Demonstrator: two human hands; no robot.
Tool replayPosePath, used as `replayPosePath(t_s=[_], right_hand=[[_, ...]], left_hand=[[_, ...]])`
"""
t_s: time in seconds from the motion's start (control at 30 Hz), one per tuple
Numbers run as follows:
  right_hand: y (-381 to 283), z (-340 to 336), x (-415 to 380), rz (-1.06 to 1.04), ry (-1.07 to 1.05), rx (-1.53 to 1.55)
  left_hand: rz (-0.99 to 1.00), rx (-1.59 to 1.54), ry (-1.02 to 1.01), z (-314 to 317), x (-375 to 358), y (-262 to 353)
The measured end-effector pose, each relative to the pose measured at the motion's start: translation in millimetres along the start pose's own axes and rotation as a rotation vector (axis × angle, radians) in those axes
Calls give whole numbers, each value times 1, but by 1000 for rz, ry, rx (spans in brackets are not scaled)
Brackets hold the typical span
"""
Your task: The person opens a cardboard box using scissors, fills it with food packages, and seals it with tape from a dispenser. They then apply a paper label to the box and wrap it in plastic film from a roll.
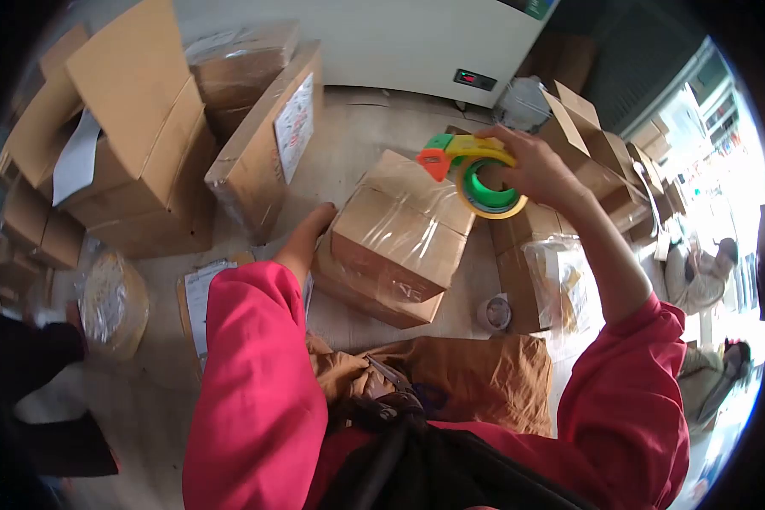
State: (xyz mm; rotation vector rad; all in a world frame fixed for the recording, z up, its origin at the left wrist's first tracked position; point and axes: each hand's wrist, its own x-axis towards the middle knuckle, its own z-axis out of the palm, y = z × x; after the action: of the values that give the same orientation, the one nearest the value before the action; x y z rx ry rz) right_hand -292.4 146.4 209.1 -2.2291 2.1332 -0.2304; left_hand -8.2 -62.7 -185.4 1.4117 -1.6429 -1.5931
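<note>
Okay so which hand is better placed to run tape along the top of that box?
Probably the right hand: it already grips the tape dispenser just above the taped box. The left hand rests against the box's side, steadying it.

left hand: arm extended, palm down | right hand: raised, fingers curled closed

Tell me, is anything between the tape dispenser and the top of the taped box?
Nothing visible. The right hand holds the tape dispenser just above the taped box, over its far right edge; the left hand rests against the box's left side.
</note>
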Motion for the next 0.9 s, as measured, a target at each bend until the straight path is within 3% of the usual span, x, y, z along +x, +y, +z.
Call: replayPosePath(t_s=[0.13, 0.3, 0.43, 0.5, 0.63, 0.77, 0.83, 0.9], right_hand=[[13, 13, -37, 68, 86, 86], [83, 5, -143, 86, 185, 76], [105, 47, -252, 387, 144, -6], [93, 66, -269, 387, 167, -35], [76, 103, -250, 295, 120, -493], [57, 141, -213, 312, 99, -543], [50, 154, -197, 378, -56, -499], [53, 167, -183, 382, -74, -470]], left_hand=[[37, 85, -19, 8, -15, 25], [62, 113, -6, 20, -31, 34], [84, 146, -14, 37, -38, 33], [104, 175, -25, 45, -37, 29], [178, 253, -22, 41, -42, 59], [266, 278, -8, 38, -41, 86], [301, 276, -7, 41, -41, 96], [330, 274, 4, 37, -34, 99]])
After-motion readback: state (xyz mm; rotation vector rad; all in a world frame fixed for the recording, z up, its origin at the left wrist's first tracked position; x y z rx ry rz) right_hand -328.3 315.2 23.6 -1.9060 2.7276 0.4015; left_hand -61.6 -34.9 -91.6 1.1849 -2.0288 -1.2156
